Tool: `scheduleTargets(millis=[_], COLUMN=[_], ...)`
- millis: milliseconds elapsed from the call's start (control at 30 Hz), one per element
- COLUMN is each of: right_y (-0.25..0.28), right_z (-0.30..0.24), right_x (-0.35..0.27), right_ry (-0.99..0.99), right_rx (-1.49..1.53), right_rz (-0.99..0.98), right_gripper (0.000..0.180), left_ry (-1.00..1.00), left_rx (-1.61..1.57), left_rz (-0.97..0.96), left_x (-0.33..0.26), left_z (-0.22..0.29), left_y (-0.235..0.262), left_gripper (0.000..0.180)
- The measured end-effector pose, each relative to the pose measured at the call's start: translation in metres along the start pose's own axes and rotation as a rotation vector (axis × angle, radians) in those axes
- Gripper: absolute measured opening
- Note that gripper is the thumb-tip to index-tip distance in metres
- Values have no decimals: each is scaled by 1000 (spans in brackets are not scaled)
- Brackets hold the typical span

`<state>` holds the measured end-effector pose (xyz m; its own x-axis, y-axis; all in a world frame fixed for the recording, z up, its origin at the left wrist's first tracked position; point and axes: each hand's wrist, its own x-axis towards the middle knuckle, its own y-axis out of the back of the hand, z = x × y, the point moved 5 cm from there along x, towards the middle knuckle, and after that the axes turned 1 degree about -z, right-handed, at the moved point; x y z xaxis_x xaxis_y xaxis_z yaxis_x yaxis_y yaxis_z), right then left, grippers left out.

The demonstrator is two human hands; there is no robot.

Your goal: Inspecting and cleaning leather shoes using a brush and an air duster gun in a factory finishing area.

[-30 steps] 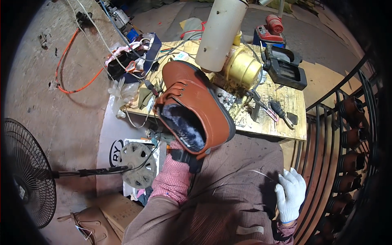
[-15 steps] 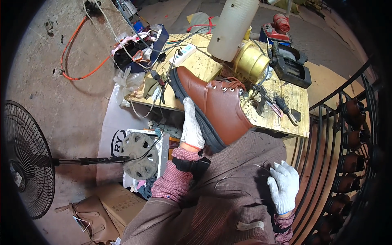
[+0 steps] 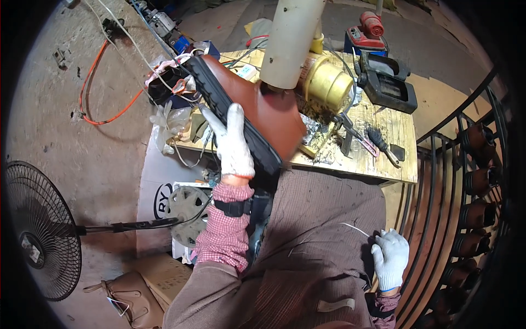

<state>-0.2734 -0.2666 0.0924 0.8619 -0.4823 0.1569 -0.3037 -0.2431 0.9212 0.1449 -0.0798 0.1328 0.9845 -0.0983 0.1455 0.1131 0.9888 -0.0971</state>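
A brown leather boot (image 3: 274, 118) with a thick black sole (image 3: 235, 115) is tilted over the near side of the wooden table. My left hand (image 3: 234, 145), in a white knit glove, grips it by the sole, fingers stretched along it. A pale upright tube (image 3: 290, 44) comes down in front of the boot, its lower end overlapping the brown leather; the laces are hidden. My right hand (image 3: 392, 257), also gloved, lies by my right thigh, fingers loosely bent and apart. Close to its fingertips a thin white strand (image 3: 356, 228) lies on my brown apron (image 3: 323, 214).
On the wooden table (image 3: 397, 159) are a yellow cylinder (image 3: 329, 82), a black-handled brush (image 3: 382, 143) and a black tray-like holder (image 3: 386, 85). A floor fan (image 3: 41, 236) stands at left. A metal rack (image 3: 433, 192) with several brown boots (image 3: 478, 214) is at right.
My left hand has moved the boot up and left, turning it under the tube. My right hand has shifted slightly down and right, its fingers more bent. A white strand now shows on the apron.
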Motion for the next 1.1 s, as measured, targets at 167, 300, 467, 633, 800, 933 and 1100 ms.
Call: scheduleTargets(millis=[167, 300, 467, 633, 800, 933, 1100], right_y=[-1, 2, 14, 22, 10, -28, -73], right_z=[-1, -20, -54, -110, -184, -186, -96], right_x=[8, 25, 59, 119, 172, 152, 70], right_ry=[9, 110, 290, 445, 877, 729, 576], right_rx=[-27, 0, 10, 63, 98, -229, 79], right_rz=[18, 31, 44, 104, 347, -192, -552], right_gripper=[27, 28, 36, 51, 39, 18, 8], left_ry=[15, -72, -1, 202, 261, 240, 279], left_rx=[-142, -60, -118, -318, -283, -220, -487], left_rz=[78, 126, 133, 97, 57, 85, 168], left_x=[23, 43, 32, -17, -72, -77, -34], left_z=[26, 28, 24, 9, 6, 12, -28], left_y=[-30, -34, -25, -7, -3, 11, 60], left_gripper=[111, 121, 121, 118, 108, 111, 74])
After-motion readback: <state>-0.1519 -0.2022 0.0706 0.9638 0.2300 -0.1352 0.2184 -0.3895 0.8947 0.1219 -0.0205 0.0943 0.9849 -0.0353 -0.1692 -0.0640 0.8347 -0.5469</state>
